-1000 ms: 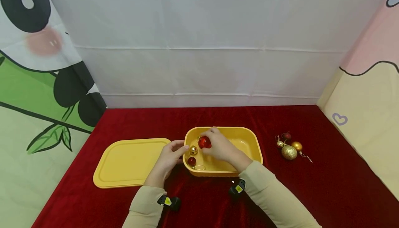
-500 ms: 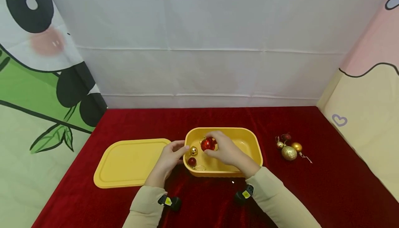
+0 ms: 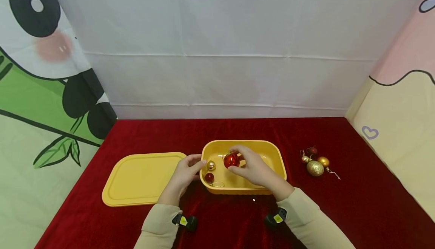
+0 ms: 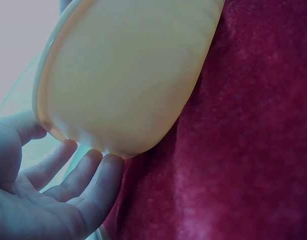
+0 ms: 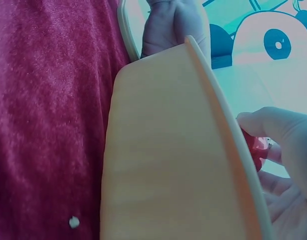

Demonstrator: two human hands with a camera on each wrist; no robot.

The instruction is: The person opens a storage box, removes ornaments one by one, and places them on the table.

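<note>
A shiny red Christmas bauble [image 3: 230, 160] is held between the thumb and fingers of my right hand [image 3: 254, 169], over the inside of a yellow plastic box [image 3: 238, 191]. In the right wrist view the box wall partly hides that red bauble [image 5: 259, 149]. My left hand [image 3: 183, 173] grips the box's left end, thumb at the rim. The left wrist view shows its fingertips [image 4: 111, 162] against the outer wall of the box [image 4: 123, 75]. Inside, at the left end, lie a small gold bauble [image 3: 211, 165] and a small dark red bauble [image 3: 209, 177] with a string loop.
Left of the box lies a flat yellow lid [image 3: 139, 179], partly behind my left hand. Toward the right sits a cluster: a glittery gold bauble [image 3: 315, 168], a smooth gold one [image 3: 324, 161], a small gold one [image 3: 305, 158] and a dark red one [image 3: 312, 150]. Red velvet cloth [image 3: 224, 222] covers the table.
My right hand has shifted right and slightly toward me, carrying the red bauble from the box's left part toward its middle. The left hand stays at the box's end.
</note>
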